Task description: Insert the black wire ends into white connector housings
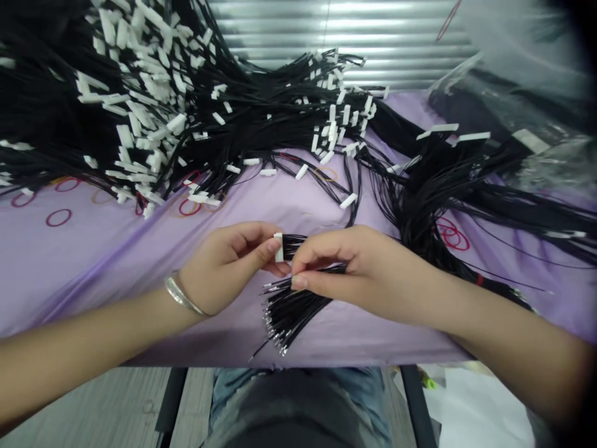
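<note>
My left hand point(228, 264), with a silver bangle on its wrist, pinches a small white connector point(278, 247) that has short black wires coming out of it. My right hand point(347, 267) is closed around a bundle of loose black wires point(291, 311) whose bare metal tips fan out toward the table's near edge. Its thumb and forefinger pinch one wire close to the connector. Both hands hover just above a purple cloth point(93, 261) that covers the table.
A big heap of finished black harnesses with white connectors point(153, 106) fills the back left and centre. More black wires point(443, 186) trail off to the right. Red and orange rubber bands point(58, 217) lie on the cloth. Clear plastic bags point(522, 106) sit at the back right.
</note>
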Motion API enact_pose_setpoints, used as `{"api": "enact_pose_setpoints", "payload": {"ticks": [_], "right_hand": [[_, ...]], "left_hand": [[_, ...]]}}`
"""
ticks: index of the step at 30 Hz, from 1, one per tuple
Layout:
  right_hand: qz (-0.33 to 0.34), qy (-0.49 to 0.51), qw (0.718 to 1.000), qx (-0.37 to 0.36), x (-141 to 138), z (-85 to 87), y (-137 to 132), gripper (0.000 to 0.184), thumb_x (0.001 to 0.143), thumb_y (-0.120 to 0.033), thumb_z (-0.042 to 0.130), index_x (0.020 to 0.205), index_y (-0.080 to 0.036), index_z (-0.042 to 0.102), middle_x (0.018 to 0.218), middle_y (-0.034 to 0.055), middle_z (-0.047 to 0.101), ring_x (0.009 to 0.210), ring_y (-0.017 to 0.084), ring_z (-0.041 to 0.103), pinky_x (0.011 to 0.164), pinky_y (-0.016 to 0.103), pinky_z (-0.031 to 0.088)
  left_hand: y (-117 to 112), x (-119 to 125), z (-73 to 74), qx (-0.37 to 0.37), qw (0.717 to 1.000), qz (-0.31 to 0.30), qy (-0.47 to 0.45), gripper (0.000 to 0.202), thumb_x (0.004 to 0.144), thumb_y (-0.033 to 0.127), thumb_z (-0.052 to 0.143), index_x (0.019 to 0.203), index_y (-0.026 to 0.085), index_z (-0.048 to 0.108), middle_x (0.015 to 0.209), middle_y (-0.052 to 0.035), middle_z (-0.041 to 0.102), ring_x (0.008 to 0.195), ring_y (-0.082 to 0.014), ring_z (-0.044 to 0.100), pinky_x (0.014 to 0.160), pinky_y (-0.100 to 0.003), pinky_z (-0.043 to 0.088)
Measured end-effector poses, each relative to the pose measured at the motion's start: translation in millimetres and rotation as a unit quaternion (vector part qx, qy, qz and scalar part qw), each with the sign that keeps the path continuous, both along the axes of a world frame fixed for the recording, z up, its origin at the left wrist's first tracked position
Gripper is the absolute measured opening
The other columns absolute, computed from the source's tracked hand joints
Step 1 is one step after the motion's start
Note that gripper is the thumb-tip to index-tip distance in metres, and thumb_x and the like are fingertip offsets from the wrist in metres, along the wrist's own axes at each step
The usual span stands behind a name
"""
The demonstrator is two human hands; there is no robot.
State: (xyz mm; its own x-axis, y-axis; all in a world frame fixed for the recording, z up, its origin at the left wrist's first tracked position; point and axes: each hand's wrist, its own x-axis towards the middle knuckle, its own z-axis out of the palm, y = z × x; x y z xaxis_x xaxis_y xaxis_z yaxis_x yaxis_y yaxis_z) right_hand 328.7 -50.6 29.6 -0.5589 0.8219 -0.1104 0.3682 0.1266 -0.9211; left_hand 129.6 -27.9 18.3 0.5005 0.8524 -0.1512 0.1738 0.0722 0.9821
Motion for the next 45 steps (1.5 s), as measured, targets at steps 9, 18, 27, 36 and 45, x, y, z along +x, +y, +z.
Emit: {"api": "enact_pose_setpoints", "payload": {"ticks": [9, 18, 27, 36, 45], "right_hand": [[0.008, 0.036, 0.998, -0.055, 1, -4.7, 6, 0.013, 0.084, -0.021, 0.061, 0.081, -0.014, 0.072, 0.081, 0.0006, 0.073, 0.071, 0.009, 0.064, 0.067, 0.020, 0.049], [-0.092, -0.005, 0.993, -0.069, -2, -8.2, 8, 0.008, 0.073, -0.013, 0.065, 0.065, -0.014, 0.067, 0.054, -0.0054, 0.059, 0.047, 0.002, 0.046, 0.041, 0.013, 0.033], [-0.117, -0.039, 0.992, -0.037, -6, -10.3, 6, 0.009, 0.069, -0.012, 0.062, 0.061, -0.015, 0.065, 0.053, -0.0047, 0.059, 0.047, 0.003, 0.046, 0.040, 0.014, 0.033], [-0.122, -0.060, 0.991, 0.006, -8, -19.2, 1, 0.013, 0.076, -0.022, 0.062, 0.064, -0.019, 0.067, 0.054, -0.0042, 0.058, 0.046, 0.006, 0.045, 0.038, 0.020, 0.030], [-0.113, -0.060, 0.991, 0.029, -8, -21.6, 3, 0.014, 0.078, -0.021, 0.062, 0.067, -0.018, 0.069, 0.056, -0.0054, 0.061, 0.047, 0.005, 0.048, 0.039, 0.019, 0.033]], "left_hand": [[-10, -2, -21.9, -0.237, 0.968, 0.025, -0.083, 0.025, 0.078, 0.035, 0.076, 0.078, 0.013, 0.065, 0.070, -0.0004, 0.067, 0.067, -0.0110, 0.066, 0.068, -0.018, 0.055], [-6, -7, -27.9, -0.228, 0.966, -0.025, -0.116, 0.017, 0.086, 0.029, 0.069, 0.086, 0.013, 0.067, 0.074, 0.0005, 0.066, 0.069, -0.0094, 0.067, 0.070, -0.015, 0.057], [-7, -11, -28.1, -0.212, 0.970, -0.043, -0.110, 0.014, 0.091, 0.025, 0.063, 0.087, 0.012, 0.067, 0.075, -0.0014, 0.069, 0.071, -0.0098, 0.068, 0.070, -0.013, 0.057], [-6, -10, -24.8, -0.215, 0.973, -0.021, -0.075, 0.010, 0.088, 0.020, 0.064, 0.085, 0.012, 0.070, 0.075, -0.0032, 0.072, 0.071, -0.0129, 0.071, 0.069, -0.013, 0.058], [-6, -9, -26.3, -0.234, 0.968, -0.011, -0.086, 0.008, 0.086, 0.021, 0.067, 0.084, 0.014, 0.072, 0.074, -0.0024, 0.072, 0.069, -0.0137, 0.071, 0.067, -0.014, 0.059]]}}
